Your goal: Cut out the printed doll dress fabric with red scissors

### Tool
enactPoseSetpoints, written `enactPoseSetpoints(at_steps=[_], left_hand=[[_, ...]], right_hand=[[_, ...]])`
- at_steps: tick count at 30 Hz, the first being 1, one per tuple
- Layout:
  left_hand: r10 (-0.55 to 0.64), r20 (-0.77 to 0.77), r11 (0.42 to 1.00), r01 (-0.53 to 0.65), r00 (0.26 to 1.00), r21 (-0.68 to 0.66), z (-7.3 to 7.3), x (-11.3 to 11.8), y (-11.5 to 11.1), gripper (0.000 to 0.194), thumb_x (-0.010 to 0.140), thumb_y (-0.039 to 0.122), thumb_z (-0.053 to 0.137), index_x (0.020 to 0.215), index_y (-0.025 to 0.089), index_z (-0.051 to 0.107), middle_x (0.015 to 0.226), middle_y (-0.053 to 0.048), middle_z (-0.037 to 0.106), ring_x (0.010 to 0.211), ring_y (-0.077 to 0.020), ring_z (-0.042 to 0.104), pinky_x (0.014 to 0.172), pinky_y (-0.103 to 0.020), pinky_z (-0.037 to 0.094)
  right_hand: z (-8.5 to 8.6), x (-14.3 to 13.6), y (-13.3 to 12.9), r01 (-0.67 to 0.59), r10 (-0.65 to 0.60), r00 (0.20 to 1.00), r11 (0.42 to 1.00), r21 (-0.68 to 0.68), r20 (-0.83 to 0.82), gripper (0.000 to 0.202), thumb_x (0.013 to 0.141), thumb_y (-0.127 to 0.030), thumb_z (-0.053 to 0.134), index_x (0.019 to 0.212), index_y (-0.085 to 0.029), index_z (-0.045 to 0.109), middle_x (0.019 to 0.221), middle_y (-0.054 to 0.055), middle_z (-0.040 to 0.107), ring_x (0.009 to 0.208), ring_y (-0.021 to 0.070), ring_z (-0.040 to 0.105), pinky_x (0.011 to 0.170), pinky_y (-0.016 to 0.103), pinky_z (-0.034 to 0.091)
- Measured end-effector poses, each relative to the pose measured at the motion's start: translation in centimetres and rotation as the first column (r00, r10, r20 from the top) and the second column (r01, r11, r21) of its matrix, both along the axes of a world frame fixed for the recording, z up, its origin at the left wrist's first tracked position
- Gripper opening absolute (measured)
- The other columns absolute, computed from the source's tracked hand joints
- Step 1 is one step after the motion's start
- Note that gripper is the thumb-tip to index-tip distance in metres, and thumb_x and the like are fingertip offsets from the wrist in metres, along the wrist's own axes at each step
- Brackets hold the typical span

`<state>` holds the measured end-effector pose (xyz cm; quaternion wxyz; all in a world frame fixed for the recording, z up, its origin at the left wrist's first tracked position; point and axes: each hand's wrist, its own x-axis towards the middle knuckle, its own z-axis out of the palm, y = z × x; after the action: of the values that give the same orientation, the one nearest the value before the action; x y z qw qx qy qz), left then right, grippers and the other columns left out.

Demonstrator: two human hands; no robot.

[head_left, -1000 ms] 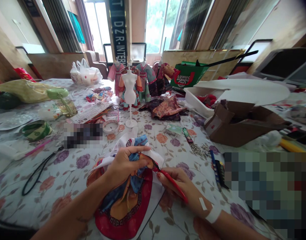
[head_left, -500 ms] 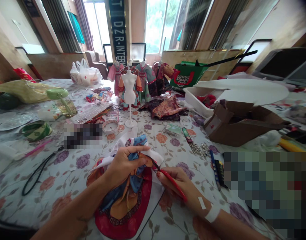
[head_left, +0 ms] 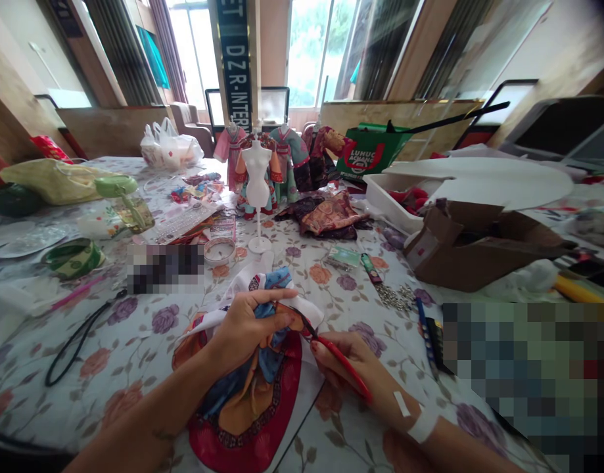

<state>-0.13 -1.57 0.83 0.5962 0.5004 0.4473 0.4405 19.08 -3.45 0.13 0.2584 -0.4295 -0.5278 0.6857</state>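
Observation:
My left hand is closed on a piece of patterned fabric, blue, orange and dark red with a white side, gathered between thumb and fingers. Part of the cloth spreads down over the table toward me. In my right hand is a pair of scissors with red handles and dark blades. The blades point up and left and lie at the edge of the cloth, close to my left fingertips. Whether they are cutting through it I cannot tell. White strips of tape are on my right wrist.
Beyond the cloth stands a small white mannequin, with several dressed ones behind it. A tape roll and green tape roll lie left. To the right are a cardboard box, a white bin and small metal pieces.
The whole view has shifted very slightly. The scissor blades look a little further apart at the cloth's edge; both hands keep nearly the same place and hold.

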Motion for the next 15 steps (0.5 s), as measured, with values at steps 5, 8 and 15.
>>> enactPoseSetpoints(at_steps=[5, 8, 15], left_hand=[[-0.026, 0.012, 1.000, 0.026, 1.000, 0.004, 0.55, 0.31, -0.13, 0.035, 0.071, 0.020, 0.073, 0.105, 0.017, 0.070, 0.079, -0.003, 0.075, 0.075, -0.0156, 0.068, 0.070, -0.022, 0.052], [-0.036, 0.007, 0.999, 0.036, 0.999, -0.005, 0.78, 0.43, -0.19, 0.033, 0.071, 0.017, 0.073, 0.103, 0.017, 0.070, 0.077, -0.002, 0.075, 0.072, -0.0138, 0.069, 0.065, -0.018, 0.051], [-0.048, 0.016, 0.999, 0.048, 0.999, -0.005, 0.61, 0.37, -0.13, 0.032, 0.071, 0.017, 0.072, 0.103, 0.018, 0.070, 0.075, -0.001, 0.075, 0.069, -0.0118, 0.068, 0.063, -0.016, 0.051]], right_hand=[[0.37, -0.03, 0.01, -0.016, 0.016, 1.000, 1.000, 0.008, 0.023, 0.044, 0.075, -0.048, 0.066, 0.054, -0.017, 0.041, 0.039, -0.007, 0.041, 0.038, 0.0156, 0.062, 0.031, 0.014, 0.034], [-0.11, 0.05, -0.03, -0.020, 0.020, 1.000, 0.999, -0.028, -0.005, 0.043, 0.075, -0.046, 0.066, 0.056, -0.018, 0.041, 0.040, -0.008, 0.039, 0.040, 0.0163, 0.063, 0.033, 0.015, 0.037], [-0.48, 0.08, -0.05, -0.016, 0.015, 1.000, 0.999, -0.040, -0.008, 0.041, 0.074, -0.045, 0.067, 0.057, -0.018, 0.041, 0.038, -0.008, 0.042, 0.039, 0.0167, 0.063, 0.031, 0.014, 0.038]])
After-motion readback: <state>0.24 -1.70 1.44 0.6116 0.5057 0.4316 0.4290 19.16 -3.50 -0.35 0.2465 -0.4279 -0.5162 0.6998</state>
